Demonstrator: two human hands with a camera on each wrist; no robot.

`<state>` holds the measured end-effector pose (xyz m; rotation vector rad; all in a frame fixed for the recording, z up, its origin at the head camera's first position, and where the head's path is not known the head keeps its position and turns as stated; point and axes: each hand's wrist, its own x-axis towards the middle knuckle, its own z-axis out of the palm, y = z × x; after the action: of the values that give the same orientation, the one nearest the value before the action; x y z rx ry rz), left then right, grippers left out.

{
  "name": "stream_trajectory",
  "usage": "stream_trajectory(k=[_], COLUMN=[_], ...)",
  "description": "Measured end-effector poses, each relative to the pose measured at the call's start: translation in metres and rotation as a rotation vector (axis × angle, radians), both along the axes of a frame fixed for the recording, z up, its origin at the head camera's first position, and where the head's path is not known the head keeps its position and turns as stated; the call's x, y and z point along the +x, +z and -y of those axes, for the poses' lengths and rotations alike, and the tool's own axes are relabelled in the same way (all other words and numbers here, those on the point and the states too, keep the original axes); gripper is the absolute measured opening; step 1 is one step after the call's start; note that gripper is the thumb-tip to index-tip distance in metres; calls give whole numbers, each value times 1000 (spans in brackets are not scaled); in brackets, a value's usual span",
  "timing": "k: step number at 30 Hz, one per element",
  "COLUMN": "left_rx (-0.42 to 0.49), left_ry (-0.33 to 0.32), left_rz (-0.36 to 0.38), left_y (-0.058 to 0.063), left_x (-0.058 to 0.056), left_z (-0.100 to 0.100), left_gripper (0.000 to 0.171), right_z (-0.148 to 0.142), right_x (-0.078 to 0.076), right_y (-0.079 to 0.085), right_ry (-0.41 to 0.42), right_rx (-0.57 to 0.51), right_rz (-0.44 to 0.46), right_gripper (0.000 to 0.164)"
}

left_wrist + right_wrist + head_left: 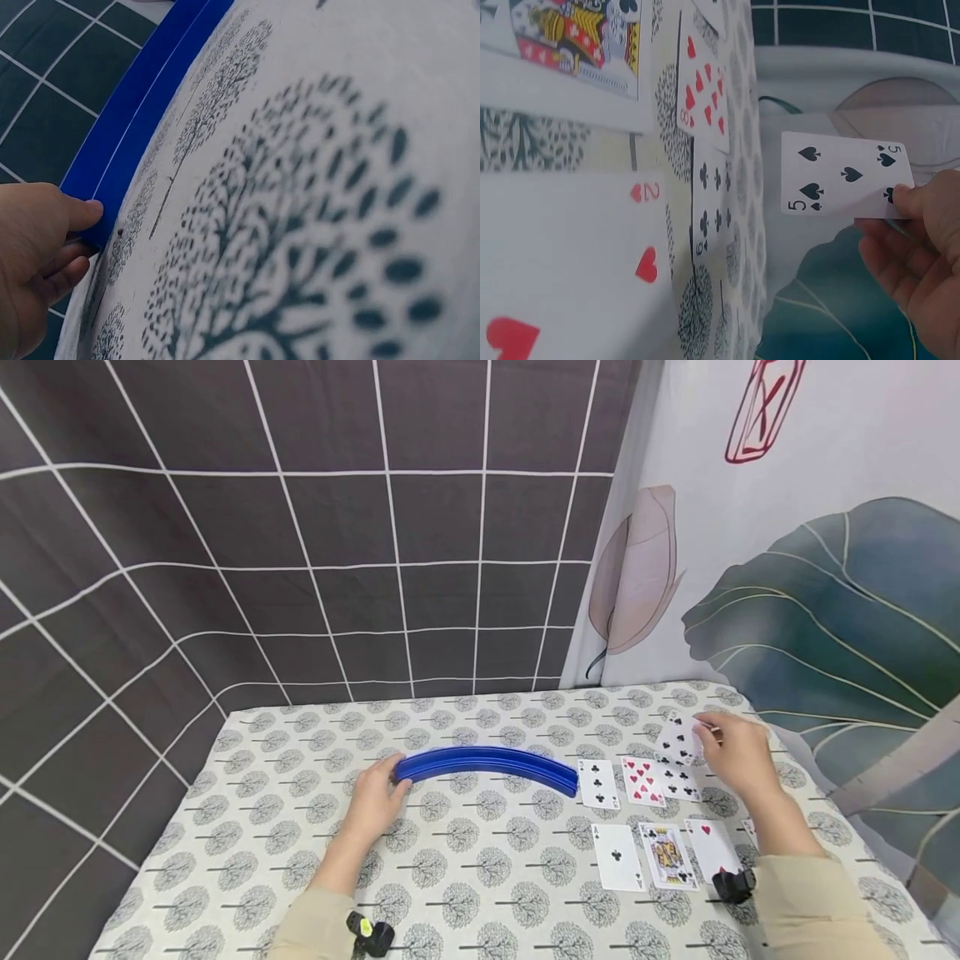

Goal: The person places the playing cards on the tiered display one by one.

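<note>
My left hand grips the left end of a blue curved card holder on the table, its thumb on the near side in the left wrist view. That rack arcs rightward across the cloth. My right hand pinches the five of spades between thumb and fingers, raised above the table, face toward me. Below it lie the six of clubs and the eight of hearts, which overlap in the head view. The three of clubs lies by the holder's right end.
Nearer me lie the ace of clubs, a king and the two of hearts. Another card is mostly hidden by my right forearm. A tree-patterned cloth covers the table; a dark checked curtain hangs behind.
</note>
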<state>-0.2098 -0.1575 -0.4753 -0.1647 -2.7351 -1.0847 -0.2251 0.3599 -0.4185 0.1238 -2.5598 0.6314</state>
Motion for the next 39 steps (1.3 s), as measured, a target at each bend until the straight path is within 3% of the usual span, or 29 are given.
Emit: stream_trajectory(k=[15, 24, 39], left_rx=[4, 22, -45], left_ry=[21, 22, 26], left_rz=[5, 4, 15], left_y=[-2, -4, -1], left_x=[-1, -2, 0], left_z=[0, 1, 0], left_gripper=[50, 52, 50], right_z=[31, 44, 68], right_x=[-1, -7, -13], right_y=[13, 11, 7], right_ry=[71, 106, 165], right_rx=[17, 12, -12], right_rz=[-59, -40, -59], right_gripper=[22, 23, 20])
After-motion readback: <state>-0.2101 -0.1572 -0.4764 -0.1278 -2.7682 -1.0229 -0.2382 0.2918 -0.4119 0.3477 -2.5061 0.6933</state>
